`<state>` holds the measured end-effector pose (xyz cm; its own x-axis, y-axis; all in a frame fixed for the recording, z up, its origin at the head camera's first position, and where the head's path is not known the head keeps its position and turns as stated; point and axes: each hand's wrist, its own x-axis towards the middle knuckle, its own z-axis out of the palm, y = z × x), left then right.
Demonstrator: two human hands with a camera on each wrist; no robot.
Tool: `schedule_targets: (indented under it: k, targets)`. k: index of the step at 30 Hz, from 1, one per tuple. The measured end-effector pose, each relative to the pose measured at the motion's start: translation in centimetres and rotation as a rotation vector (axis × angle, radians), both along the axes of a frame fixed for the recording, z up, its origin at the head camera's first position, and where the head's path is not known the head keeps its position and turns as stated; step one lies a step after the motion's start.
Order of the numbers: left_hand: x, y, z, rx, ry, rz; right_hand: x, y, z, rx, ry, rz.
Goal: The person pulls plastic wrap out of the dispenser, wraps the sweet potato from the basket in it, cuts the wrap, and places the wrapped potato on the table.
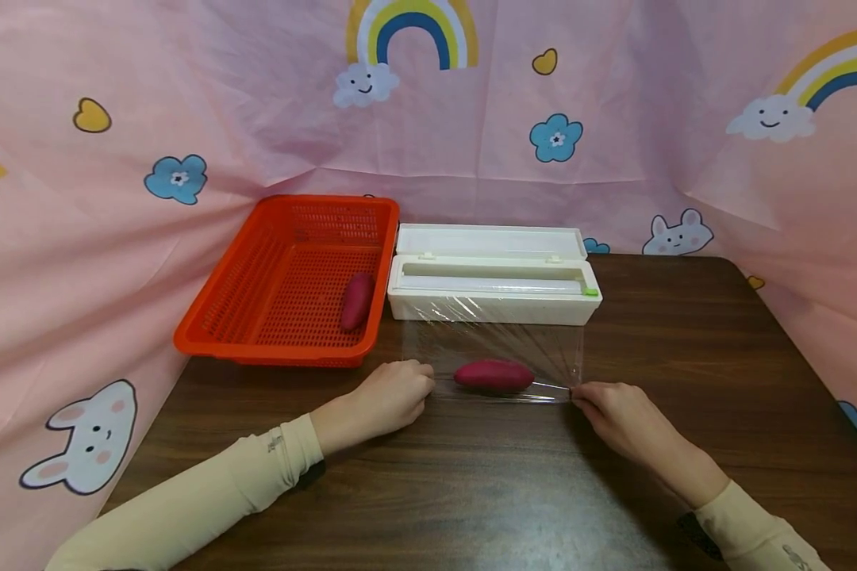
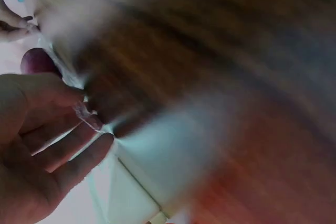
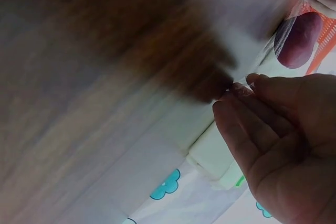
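Your left hand (image 1: 391, 395) and right hand (image 1: 620, 414) pinch the film (image 1: 496, 339) by its corners — purple root (image 1: 494, 375) between them — pulled out, apparently not yet cut from the white box (image 1: 489, 311) beyond.

Two tubers (image 1: 494, 375) (image 1: 357, 301); one basket (image 1: 278, 353), box (image 1: 496, 311); apparently one roll (image 1: 491, 284).
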<state>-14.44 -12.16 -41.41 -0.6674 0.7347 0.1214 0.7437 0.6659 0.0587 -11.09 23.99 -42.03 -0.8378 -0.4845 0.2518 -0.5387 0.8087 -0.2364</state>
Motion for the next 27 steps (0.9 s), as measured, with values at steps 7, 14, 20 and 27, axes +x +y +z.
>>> schedule_targets:
  k: [7, 14, 20, 27]
  targets:
    - [-0.08, 0.04, -0.33, 0.003, 0.056, -0.017, -0.07, -0.07, 0.20, 0.008, -0.017, -0.004]
    - [0.13, -0.22, -0.01, -0.015, 0.003, -0.023, -0.03, -0.10, 0.22, 0.001, -0.020, -0.004]
    - [0.06, -0.38, 0.28, -0.024, -0.042, -0.038, -0.01, -0.07, 0.21, -0.001, -0.020, -0.012]
    - [-0.03, -0.56, -0.26, 0.027, 0.017, -0.044, 0.03, -0.03, 0.15, -0.004, -0.013, -0.014]
